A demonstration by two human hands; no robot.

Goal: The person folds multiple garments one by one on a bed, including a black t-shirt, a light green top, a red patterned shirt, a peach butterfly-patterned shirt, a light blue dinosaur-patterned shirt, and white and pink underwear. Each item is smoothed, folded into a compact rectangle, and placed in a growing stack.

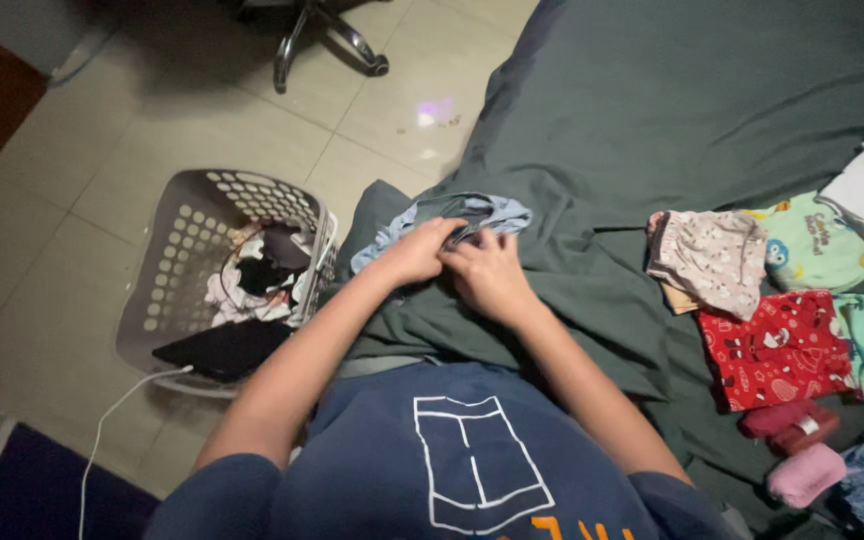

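A: Pinching noted on both sides. The left hand [417, 252] and right hand [487, 270] were closed on a small garment of light blue and dark grey fabric [472, 215], fingertips nearly touching each other at its middle.

B: Location of the garment?

A: It lay on the dark green bedsheet [652, 110], close to the sheet's left edge, where the cloth dropped toward the pale tiled floor [102, 150].

B: Free room?

A: Wide bare sheet above and to the right of the hands. Further right, a cluster of folded children's clothes: a pale patterned piece [709, 260], a red printed piece [777, 350], a mint green one [812, 245]. Well apart from the hands.

B: Left side?

A: A grey perforated plastic laundry basket [177, 260] stood on the floor, just beside the bed edge, with mixed clothes inside.

B: Obscured?

A: Garment type unreadable; hands covered its centre. Basket contents were dim. A pink rolled item [805, 473] and a chair base [327, 35] were cut off at the frame edges.
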